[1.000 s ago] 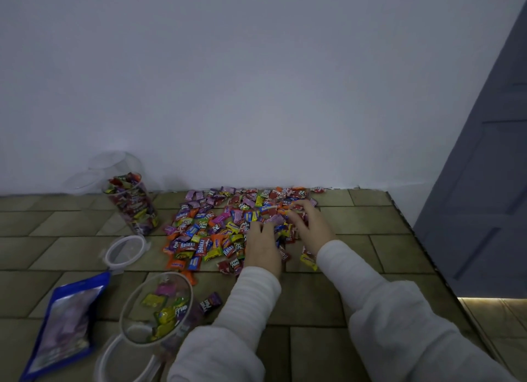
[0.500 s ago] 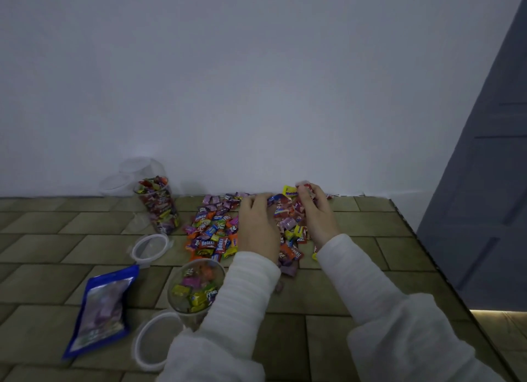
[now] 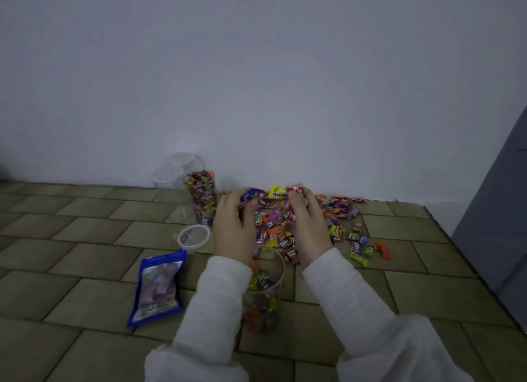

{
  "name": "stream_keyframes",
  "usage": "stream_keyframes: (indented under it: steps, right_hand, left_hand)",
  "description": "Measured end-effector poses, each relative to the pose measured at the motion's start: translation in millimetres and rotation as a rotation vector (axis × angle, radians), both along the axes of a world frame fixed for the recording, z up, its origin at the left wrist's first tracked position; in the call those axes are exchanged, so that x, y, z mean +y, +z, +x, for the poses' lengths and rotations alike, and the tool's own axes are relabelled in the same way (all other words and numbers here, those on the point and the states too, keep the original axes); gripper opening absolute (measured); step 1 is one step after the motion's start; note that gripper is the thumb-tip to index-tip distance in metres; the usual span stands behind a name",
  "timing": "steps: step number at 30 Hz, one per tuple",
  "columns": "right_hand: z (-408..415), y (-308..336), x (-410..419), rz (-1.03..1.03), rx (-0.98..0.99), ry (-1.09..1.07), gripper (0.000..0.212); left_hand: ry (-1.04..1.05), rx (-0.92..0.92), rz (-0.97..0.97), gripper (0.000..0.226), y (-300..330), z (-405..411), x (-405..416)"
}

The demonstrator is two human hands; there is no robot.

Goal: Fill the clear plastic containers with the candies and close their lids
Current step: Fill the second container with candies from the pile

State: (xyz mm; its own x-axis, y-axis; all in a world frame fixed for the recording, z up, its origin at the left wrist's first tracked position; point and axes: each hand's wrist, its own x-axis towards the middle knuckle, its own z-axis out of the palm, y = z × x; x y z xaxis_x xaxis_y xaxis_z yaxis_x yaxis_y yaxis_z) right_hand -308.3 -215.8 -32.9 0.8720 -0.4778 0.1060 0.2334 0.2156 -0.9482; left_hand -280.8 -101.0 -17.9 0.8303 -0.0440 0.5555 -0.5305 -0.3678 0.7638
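Now, left to right: full container [image 3: 203,196] standing by the wall, left hand [image 3: 233,230] and right hand [image 3: 308,227] both curled around a raised scoop of candies [image 3: 274,228], lifting off the floor pile toward the part-filled container [image 3: 263,299] below the wrists.

Both hands [image 3: 271,227] cupping candies [image 3: 273,224]

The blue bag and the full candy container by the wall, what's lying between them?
A loose clear lid lies on the tiled floor between the blue bag and the full container, seen in the head view.
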Motion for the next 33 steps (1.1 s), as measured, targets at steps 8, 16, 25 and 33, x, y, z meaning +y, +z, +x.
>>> stream_keyframes:
  steps: [8, 16, 25, 33]
  right_hand:
    - [-4.7, -9.0, 43.9, 0.083, -0.022, -0.124, 0.048]
    - [-3.1, -13.9, 61.6, 0.136, -0.021, -0.268, 0.031]
    - [-4.2, -17.7, 59.4, 0.193, -0.072, -0.359, 0.044]
    - [-10.2, -11.8, 60.8, 0.177, -0.079, -0.355, 0.033]
  left_hand:
    - [-0.156, 0.119, -0.102, 0.020, -28.0, 2.2, 33.3]
    - [-0.351, 0.409, -0.304, 0.042, -41.6, -0.6, 35.6]
    - [-0.432, 0.385, -0.384, 0.021, -43.0, -5.8, 34.8]
    - [-0.569, 0.345, -0.399, 0.027, -43.4, -4.9, 41.5]
